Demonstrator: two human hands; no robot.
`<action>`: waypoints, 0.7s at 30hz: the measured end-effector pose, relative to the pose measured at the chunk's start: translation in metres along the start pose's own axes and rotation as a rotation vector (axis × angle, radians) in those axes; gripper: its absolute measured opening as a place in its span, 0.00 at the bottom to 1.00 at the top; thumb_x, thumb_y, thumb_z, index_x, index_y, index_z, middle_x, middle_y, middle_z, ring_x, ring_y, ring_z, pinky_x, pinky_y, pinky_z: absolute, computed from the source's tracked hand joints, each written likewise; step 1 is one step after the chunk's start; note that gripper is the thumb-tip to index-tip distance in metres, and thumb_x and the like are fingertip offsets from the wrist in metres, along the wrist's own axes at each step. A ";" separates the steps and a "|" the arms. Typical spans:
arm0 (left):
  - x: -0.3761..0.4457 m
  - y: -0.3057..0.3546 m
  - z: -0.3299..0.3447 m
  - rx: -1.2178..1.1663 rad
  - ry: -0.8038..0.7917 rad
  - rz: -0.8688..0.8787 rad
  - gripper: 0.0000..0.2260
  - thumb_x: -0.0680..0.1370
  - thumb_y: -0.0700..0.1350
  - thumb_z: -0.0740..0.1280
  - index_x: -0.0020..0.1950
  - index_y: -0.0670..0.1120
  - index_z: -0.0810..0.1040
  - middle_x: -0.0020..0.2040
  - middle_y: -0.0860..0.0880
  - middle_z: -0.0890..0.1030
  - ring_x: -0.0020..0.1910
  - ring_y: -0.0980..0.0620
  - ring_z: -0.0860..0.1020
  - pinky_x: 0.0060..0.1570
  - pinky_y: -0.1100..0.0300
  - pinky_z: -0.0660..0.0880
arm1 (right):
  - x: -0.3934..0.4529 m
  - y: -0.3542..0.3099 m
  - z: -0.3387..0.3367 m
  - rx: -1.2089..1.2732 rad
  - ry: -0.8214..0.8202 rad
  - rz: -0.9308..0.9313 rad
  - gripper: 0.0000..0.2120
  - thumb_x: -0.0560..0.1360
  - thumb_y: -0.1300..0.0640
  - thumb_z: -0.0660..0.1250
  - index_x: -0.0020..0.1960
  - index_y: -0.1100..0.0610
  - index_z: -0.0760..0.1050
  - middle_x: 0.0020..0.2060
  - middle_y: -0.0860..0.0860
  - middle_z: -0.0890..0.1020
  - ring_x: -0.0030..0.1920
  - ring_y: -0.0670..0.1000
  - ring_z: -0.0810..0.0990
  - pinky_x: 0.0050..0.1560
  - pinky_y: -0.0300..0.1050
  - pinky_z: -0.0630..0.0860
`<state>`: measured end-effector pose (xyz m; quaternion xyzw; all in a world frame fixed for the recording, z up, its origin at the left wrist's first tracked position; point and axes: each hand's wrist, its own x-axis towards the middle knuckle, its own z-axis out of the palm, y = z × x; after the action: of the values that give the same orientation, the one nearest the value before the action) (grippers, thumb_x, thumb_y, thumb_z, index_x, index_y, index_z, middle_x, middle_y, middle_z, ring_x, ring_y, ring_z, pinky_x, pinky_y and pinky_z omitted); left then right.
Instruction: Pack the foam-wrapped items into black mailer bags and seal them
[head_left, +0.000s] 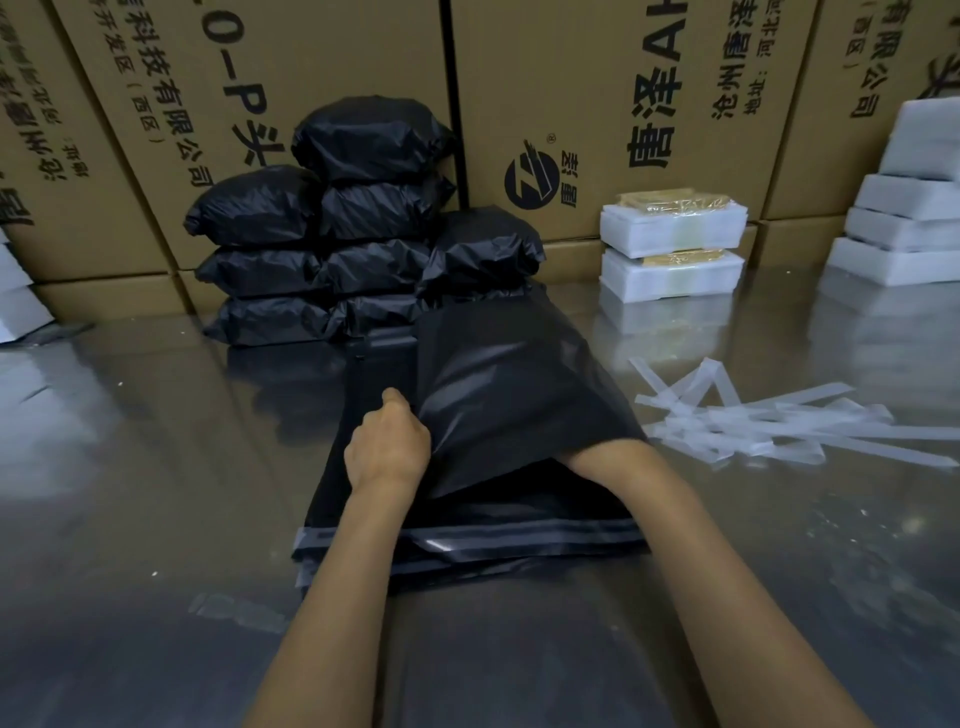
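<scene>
A stack of flat black mailer bags (467, 551) lies on the shiny table in front of me. My left hand (387, 447) grips the left edge of the top mailer bag (509, 395) and lifts its upper layer. My right forearm (623, 467) goes into that bag's mouth; the right hand is hidden inside, so its grip is unseen. Two foam-wrapped items (672, 254) are stacked at the back, right of centre. Several more foam-wrapped items (904, 223) are piled at the far right.
Several filled, sealed black bags (363, 228) are piled at the back centre-left against tall cardboard boxes (597, 104). Peeled clear adhesive strips (769, 426) are scattered on the table to the right. White foam pieces (15, 296) sit at the left edge.
</scene>
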<state>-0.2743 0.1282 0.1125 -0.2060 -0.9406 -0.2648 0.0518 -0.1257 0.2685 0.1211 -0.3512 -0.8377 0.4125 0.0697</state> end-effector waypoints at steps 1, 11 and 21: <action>0.000 -0.006 -0.003 -0.004 0.000 0.005 0.11 0.83 0.42 0.55 0.61 0.43 0.73 0.55 0.39 0.79 0.53 0.37 0.77 0.45 0.51 0.68 | -0.011 0.004 -0.005 -0.009 0.073 -0.072 0.06 0.79 0.48 0.66 0.53 0.49 0.78 0.47 0.48 0.79 0.46 0.48 0.76 0.44 0.43 0.75; -0.002 -0.024 -0.014 -0.402 -0.143 -0.031 0.28 0.75 0.71 0.60 0.67 0.53 0.66 0.54 0.47 0.79 0.52 0.42 0.77 0.57 0.47 0.74 | -0.062 0.051 -0.078 0.684 0.489 -0.379 0.11 0.79 0.61 0.65 0.40 0.56 0.83 0.31 0.56 0.84 0.28 0.49 0.79 0.28 0.39 0.76; 0.009 -0.029 -0.001 -0.576 -0.248 0.207 0.15 0.78 0.41 0.70 0.53 0.63 0.74 0.53 0.47 0.79 0.50 0.52 0.77 0.51 0.60 0.76 | 0.027 0.058 -0.028 0.442 0.191 -0.134 0.21 0.75 0.60 0.74 0.64 0.49 0.72 0.35 0.50 0.82 0.40 0.48 0.83 0.46 0.39 0.79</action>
<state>-0.2949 0.1085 0.1009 -0.3375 -0.8001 -0.4863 -0.0968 -0.1032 0.3277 0.0921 -0.3084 -0.7382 0.5451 0.2507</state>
